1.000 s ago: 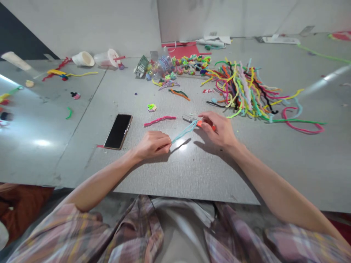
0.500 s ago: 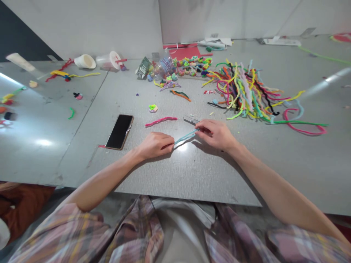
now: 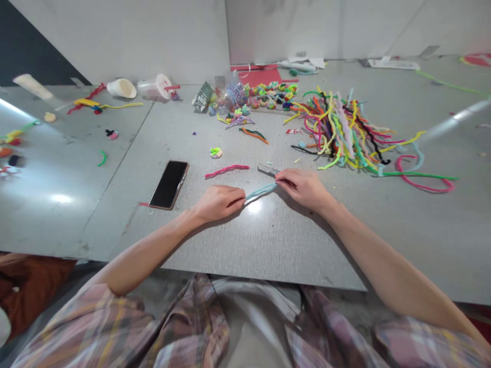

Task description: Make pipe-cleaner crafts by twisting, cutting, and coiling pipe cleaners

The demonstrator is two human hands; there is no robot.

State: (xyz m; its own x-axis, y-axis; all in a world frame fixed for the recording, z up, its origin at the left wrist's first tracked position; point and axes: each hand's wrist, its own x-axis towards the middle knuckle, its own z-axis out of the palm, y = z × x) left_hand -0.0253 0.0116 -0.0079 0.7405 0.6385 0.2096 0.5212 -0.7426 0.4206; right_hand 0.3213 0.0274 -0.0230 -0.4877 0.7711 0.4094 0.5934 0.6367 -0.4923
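Note:
A light blue fuzzy stem (image 3: 261,191), doubled into close strands, stretches between my two hands just above the grey table. My left hand (image 3: 222,202) pinches its left end, and my right hand (image 3: 301,187) pinches the right end. Behind my right fingertips lies a metal tool (image 3: 267,168), its far part hidden by the hand. A twisted pink stem (image 3: 227,170) rests on the table behind my left hand. Beyond that sits a small green and cream piece (image 3: 216,152).
A phone (image 3: 169,185) lies left of my left hand. At the back right is a big pile of coloured stems (image 3: 341,130). A plastic bottle (image 3: 232,97), colourful beads and two cups (image 3: 121,88) stand or lie along the back. Someone's brown clothing shows at lower left.
The view has shifted very slightly. Both hands keep their pinch on the light blue stem, and its strands look a little closer together.

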